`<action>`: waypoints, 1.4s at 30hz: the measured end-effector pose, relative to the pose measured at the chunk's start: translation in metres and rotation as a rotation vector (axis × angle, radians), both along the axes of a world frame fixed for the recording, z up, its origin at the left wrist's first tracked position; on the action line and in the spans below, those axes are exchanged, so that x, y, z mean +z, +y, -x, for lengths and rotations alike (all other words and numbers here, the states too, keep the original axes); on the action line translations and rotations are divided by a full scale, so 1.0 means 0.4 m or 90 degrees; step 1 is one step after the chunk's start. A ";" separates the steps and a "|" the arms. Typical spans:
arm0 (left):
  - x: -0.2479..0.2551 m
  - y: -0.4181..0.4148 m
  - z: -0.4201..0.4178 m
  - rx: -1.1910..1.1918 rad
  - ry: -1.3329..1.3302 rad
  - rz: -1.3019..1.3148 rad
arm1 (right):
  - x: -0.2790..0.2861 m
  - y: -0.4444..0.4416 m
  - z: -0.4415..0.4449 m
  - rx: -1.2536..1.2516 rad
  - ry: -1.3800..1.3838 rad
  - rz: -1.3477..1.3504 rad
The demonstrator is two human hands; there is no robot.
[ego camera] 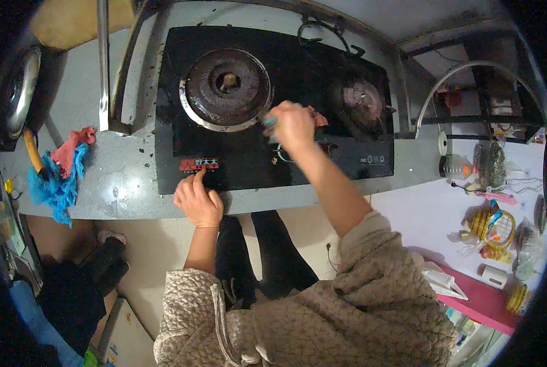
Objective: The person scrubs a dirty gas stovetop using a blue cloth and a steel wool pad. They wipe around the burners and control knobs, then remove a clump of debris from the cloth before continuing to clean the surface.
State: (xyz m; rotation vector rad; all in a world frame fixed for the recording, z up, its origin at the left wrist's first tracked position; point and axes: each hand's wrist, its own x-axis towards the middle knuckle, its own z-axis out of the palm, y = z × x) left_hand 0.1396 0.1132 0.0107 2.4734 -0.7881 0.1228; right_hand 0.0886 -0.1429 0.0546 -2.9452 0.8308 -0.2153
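A black glass two-burner gas hob (pixel 236 169) is set in the grey countertop. My right hand (pixel 291 124), slightly blurred, is closed on a crumpled cloth with pink and teal parts, over the hob's middle beside the left burner (pixel 227 87). Dark grime coats that burner inside its metal ring. My left hand (pixel 199 199) rests at the hob's front edge, fingers bent, one fingertip near a red-and-white sticker (pixel 200 164); nothing shows in it. The right burner (pixel 363 98) looks dirty, and a black pan support (pixel 330 34) lies behind it.
Blue and pink cloths (pixel 55 179) lie on the left counter, near a wooden-handled pan (pixel 21 96). A metal frame (pixel 110 124) stands left of the hob. Dark crumbs dot the counter. Another person's dark-clothed legs (pixel 94 270) show at lower left. A yellow basket (pixel 493 225) is at right.
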 end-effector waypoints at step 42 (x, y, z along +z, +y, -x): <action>-0.023 -0.015 0.007 -0.013 -0.095 -0.001 | -0.058 -0.147 0.460 -0.253 -0.305 -0.113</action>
